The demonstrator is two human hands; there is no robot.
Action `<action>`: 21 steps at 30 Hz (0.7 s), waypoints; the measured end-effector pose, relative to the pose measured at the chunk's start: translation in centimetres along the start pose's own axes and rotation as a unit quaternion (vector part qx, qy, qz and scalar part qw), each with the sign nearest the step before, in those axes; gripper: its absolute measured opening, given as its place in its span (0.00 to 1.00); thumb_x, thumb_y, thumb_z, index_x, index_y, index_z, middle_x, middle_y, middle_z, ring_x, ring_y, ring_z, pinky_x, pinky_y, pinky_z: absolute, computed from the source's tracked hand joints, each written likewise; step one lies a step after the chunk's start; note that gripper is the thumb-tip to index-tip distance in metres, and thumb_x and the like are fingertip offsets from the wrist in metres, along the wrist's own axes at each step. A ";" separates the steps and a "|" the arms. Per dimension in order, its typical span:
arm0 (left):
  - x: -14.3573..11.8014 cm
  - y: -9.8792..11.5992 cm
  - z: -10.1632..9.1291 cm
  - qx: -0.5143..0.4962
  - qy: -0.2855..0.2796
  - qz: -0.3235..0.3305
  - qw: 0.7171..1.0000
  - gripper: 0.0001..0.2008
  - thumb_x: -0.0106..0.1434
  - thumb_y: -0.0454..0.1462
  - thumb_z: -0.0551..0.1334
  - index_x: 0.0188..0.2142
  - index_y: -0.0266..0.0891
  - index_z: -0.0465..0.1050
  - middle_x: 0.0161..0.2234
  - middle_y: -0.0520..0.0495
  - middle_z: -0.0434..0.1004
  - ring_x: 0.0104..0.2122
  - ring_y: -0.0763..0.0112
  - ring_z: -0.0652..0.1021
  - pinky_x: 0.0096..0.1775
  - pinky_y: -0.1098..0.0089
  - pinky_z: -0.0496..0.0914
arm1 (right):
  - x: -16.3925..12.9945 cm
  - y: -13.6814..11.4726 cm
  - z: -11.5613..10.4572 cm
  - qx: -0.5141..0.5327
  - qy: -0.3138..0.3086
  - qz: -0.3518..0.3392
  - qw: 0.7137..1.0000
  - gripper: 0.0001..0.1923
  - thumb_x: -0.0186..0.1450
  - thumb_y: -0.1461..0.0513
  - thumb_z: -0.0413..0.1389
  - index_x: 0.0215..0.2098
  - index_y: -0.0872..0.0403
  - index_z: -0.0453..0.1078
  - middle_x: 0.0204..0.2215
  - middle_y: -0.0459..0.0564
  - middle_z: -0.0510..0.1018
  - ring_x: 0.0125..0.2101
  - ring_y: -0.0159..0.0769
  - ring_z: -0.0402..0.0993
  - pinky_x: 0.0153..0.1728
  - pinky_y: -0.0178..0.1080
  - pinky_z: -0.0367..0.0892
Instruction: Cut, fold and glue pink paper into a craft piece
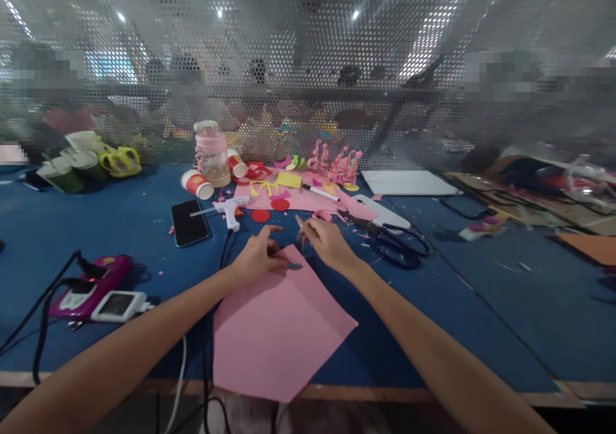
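Note:
A pink paper sheet lies at the table's front edge, one corner pointing away from me. My left hand is at its upper left edge, thumb over the paper and curled fingers beyond it. At the thumb tip shows a small teal strip; I cannot tell what it is. Just right of the sheet's far corner, my right hand is closed in a pinch. Something thin and pale sticks up at its fingertips, too blurred to name. Dark-handled scissors lie to its right.
Beyond my hands are a glue gun, a phone, red paper circles, paper cups and a pink-lidded bottle. A purple power strip with cables lies left. A perforated metal screen closes off the back.

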State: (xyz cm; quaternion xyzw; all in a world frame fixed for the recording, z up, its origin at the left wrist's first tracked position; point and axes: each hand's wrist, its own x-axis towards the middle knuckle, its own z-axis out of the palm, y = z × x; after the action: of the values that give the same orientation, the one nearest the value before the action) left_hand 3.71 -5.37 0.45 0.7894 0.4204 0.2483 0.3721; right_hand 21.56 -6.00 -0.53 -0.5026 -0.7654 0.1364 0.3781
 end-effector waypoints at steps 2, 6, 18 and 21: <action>0.1 -0.2 0.1 0.007 0.002 0.000 1.000 0.27 0.46 0.32 0.64 0.46 0.36 0.58 0.23 0.55 0.73 0.25 0.72 0.74 0.30 0.73 0.65 | -0.1 -0.1 -0.2 0.008 -0.030 -0.036 0.999 0.09 0.63 0.60 0.49 0.26 0.55 0.62 0.22 0.47 0.70 0.25 0.32 0.66 0.27 0.33 0.58; 0.3 -0.8 0.2 0.033 0.008 0.019 0.999 0.27 0.47 0.32 0.64 0.46 0.35 0.57 0.24 0.52 0.74 0.26 0.71 0.74 0.31 0.71 0.65 | -0.2 -0.5 0.2 -0.022 -0.075 -0.092 0.993 0.05 0.59 0.63 0.54 0.26 0.55 0.64 0.24 0.47 0.70 0.27 0.32 0.65 0.28 0.33 0.59; 0.4 -1.3 0.3 0.023 0.010 0.036 0.999 0.25 0.47 0.31 0.63 0.44 0.36 0.58 0.22 0.56 0.72 0.23 0.73 0.72 0.28 0.73 0.64 | -0.1 -0.3 1.8 -0.280 -0.044 -0.146 0.948 0.11 0.64 0.64 0.47 0.26 0.57 0.66 0.21 0.51 0.72 0.26 0.35 0.65 0.28 0.36 0.52; 0.4 -1.0 0.2 0.024 0.009 0.021 0.999 0.24 0.47 0.30 0.62 0.44 0.36 0.59 0.21 0.56 0.71 0.23 0.73 0.72 0.28 0.72 0.64 | 0.0 -0.5 1.8 -0.310 -0.046 -0.110 0.943 0.12 0.64 0.65 0.45 0.26 0.57 0.65 0.21 0.52 0.72 0.25 0.36 0.66 0.26 0.36 0.51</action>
State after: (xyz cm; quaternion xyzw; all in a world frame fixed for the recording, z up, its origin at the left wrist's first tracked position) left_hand 3.61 -4.76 -0.42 0.8043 0.4132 0.2530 0.3440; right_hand 19.97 -5.88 -1.42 -0.5010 -0.8368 -0.1268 0.1810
